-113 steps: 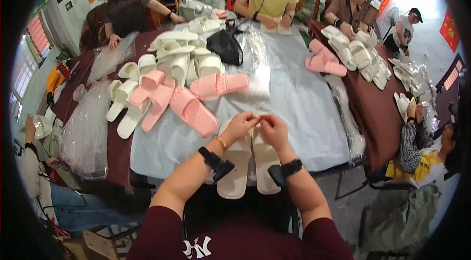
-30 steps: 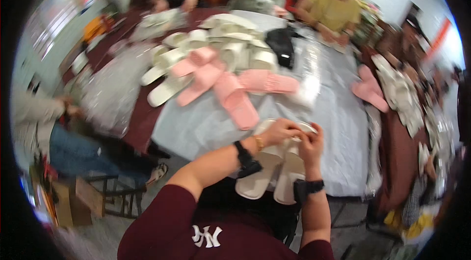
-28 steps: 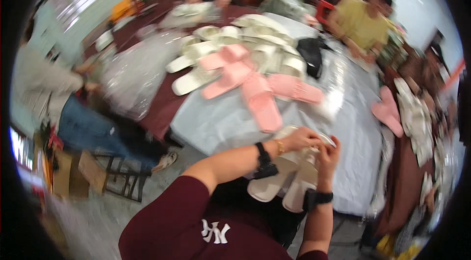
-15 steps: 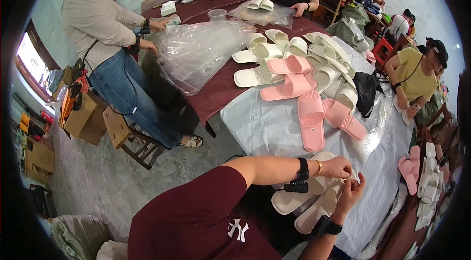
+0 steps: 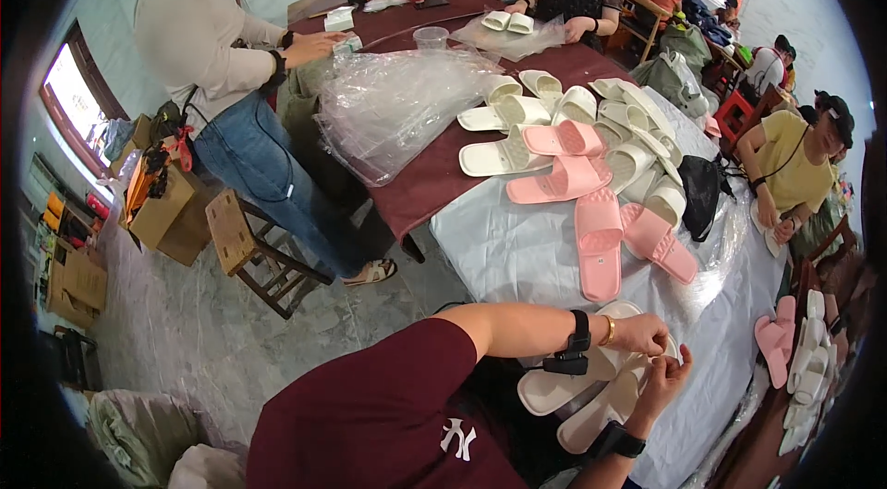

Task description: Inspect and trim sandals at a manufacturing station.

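Over a pair of cream slippers lying near the table's front edge, my two hands meet. My left hand, palm down, has its fingers pinched together. Just below it, my right hand is closed at thumb and fingertips, with one finger raised. Whatever lies between the fingertips is too small to make out. The hands and my left forearm hide part of the slippers. Farther up the table, pink slippers lie against a heap of cream slippers.
A black bag and crumpled clear plastic lie right of the heap. Large clear bags cover the maroon table's left. Co-workers stand or sit around the tables. More slippers lie at the right. A wooden stool stands at left.
The whole view has shifted slightly, moving the scene right and down. My hands stay pinched together over the cream slippers, almost unchanged. The left-hand co-worker's hands have shifted near the clear bags.
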The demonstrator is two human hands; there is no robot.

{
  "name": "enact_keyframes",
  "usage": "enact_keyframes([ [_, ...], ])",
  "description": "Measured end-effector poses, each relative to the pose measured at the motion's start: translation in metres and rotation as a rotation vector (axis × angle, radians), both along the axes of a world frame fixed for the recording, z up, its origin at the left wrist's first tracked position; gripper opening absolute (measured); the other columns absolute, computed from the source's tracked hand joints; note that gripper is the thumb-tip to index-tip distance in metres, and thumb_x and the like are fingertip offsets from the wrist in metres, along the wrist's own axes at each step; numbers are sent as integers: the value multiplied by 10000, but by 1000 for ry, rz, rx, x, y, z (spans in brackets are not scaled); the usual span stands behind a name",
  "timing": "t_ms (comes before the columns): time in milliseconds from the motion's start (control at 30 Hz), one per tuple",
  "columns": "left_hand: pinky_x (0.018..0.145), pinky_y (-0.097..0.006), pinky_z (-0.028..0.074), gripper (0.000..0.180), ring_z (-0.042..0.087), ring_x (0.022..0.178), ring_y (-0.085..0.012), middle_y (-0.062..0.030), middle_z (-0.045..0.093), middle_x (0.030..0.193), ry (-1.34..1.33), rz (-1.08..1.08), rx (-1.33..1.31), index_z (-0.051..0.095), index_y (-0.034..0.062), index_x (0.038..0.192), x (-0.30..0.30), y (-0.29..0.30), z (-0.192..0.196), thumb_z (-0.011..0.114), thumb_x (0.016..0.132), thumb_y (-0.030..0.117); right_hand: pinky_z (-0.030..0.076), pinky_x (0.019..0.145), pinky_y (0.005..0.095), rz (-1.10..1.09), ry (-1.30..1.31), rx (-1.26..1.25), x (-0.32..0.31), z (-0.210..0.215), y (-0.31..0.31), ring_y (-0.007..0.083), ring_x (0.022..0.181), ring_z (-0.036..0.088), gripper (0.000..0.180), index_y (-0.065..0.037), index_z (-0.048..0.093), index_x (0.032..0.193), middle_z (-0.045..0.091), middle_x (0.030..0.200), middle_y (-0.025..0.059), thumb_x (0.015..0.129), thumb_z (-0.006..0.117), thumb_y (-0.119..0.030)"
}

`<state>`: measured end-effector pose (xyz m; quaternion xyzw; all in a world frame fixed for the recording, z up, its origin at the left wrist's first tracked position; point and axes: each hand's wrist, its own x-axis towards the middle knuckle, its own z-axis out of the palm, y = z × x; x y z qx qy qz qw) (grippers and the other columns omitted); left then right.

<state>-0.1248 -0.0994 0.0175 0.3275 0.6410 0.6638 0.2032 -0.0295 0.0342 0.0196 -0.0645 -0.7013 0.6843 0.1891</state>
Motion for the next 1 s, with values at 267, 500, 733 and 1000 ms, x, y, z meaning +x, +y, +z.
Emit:
enact_keyframes([
  [267,644,-297,499,192,627,701,-162,-107,666,741,72,-44,-67,644,-33,826,-4,-2,0,638,743,140,371,560,175,-19,6,20,1,5,-3,46,615,474,431,11,404,1242,523,710,-5,844,569,19],
  [500,647,-295,487,228,617,700,-155,-100,664,747,63,-55,-65,643,-36,830,-2,-7,3,639,756,180,388,559,180,-20,-9,6,0,2,-2,55,620,509,415,12,427,1205,570,728,13,813,560,36],
  [733,645,-274,474,214,587,702,-123,-89,648,735,77,-146,-74,641,-24,843,-4,-8,5,662,759,171,379,533,189,-80,-42,64,-2,-1,4,54,583,491,344,10,474,1135,555,693,-1,816,603,16],
  [1000,684,-255,483,186,604,737,-110,-45,664,783,-33,-92,-74,666,-12,897,-5,-2,6,611,843,158,397,556,180,-104,-20,-40,-6,2,1,47,623,520,333,8,474,1142,606,743,22,831,594,18],
])
